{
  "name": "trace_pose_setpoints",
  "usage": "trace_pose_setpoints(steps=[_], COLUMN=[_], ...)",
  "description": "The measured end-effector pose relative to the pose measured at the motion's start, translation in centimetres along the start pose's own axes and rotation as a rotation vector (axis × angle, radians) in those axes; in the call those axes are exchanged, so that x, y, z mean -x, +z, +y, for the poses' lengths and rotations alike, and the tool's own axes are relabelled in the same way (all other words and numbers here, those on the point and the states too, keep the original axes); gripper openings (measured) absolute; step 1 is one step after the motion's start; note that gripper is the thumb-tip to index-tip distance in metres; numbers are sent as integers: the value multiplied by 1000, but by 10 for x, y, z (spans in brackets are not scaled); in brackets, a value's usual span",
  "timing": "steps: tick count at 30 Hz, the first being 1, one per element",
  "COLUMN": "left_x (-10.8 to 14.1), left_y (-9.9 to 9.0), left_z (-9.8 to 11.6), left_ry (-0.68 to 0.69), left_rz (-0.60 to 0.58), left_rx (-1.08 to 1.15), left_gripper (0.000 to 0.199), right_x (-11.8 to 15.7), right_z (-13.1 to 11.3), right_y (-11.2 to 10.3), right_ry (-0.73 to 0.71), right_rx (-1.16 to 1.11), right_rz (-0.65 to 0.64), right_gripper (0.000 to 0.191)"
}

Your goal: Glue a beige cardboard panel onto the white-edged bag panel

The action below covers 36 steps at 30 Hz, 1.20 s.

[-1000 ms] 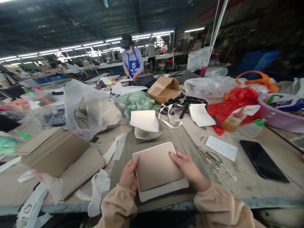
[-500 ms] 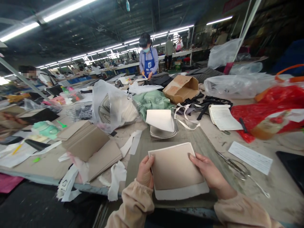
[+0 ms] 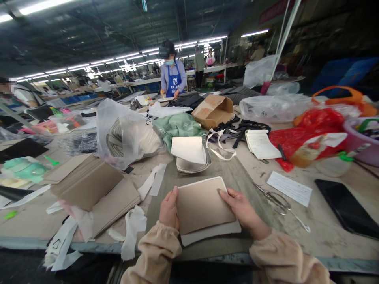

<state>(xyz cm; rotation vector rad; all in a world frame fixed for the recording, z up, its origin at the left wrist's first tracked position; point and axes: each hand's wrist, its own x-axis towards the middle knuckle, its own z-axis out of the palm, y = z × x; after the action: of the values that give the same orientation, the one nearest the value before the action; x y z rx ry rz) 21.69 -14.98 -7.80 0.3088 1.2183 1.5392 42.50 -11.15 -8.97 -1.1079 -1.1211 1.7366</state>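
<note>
A tan cardboard-like panel (image 3: 204, 205) lies over a white sheet (image 3: 211, 233) that shows along its near and far edges. My left hand (image 3: 169, 209) grips the left edge, thumb at the top corner. Around the right edge is my right hand (image 3: 241, 207), its thumb pressed on the tan face. The fingers beneath are hidden. Both pieces are held above a grey-green mat (image 3: 233, 177). Just beyond them rests a stack of white sheets (image 3: 189, 152), the top one curling up.
Stacked tan panels (image 3: 91, 179) and white scraps (image 3: 134, 223) lie left. Scissors (image 3: 275, 199), a handwritten paper slip (image 3: 289, 188), a black phone (image 3: 346, 207) and a red plastic bag (image 3: 296, 136) are right. A plastic bag of panels (image 3: 127, 134) and a cardboard box (image 3: 213, 110) stand behind. A co-worker (image 3: 173, 75) works across the table.
The view has swung right, bringing in more of the phone and a purple basin. The tan panel sits squarer over the white sheet, whose near strip looks narrower. Both hands keep their hold.
</note>
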Motion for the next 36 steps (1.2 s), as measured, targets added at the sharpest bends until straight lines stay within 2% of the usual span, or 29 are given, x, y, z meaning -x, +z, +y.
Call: trace_pose_setpoints(steps=[4, 11, 18, 22, 24, 27, 29, 36], left_x=[-1, -1, -9, -15, -17, -17, -16, -12], left_y=[0, 0, -2, -3, -3, -1, 1, 6], left_z=[-3, -7, -11, -17, -21, -25, -27, -28], left_ry=[22, 70, 66, 50, 27, -8, -15, -111], left_rz=[-18, 43, 80, 107, 90, 21, -12, -95], left_rx=[14, -25, -121, -168, -183, -203, -213, -177], left_gripper=[35, 37, 41, 42, 41, 39, 38, 44], right_x=[0, -1, 5, 5, 1, -6, -11, -14], right_z=[2, 6, -4, -10, -10, -6, -4, 5], right_y=[-3, -6, -4, -11, -14, -16, -17, -19], right_ry=[21, 35, 27, -33, -77, -119, -139, -122], right_rx=[-121, -193, -91, 50, 123, 217, 263, 372], right_rz=[-38, -61, -41, -86, -26, 146, 215, 263], right_gripper=[39, 41, 49, 47, 45, 44, 40, 38])
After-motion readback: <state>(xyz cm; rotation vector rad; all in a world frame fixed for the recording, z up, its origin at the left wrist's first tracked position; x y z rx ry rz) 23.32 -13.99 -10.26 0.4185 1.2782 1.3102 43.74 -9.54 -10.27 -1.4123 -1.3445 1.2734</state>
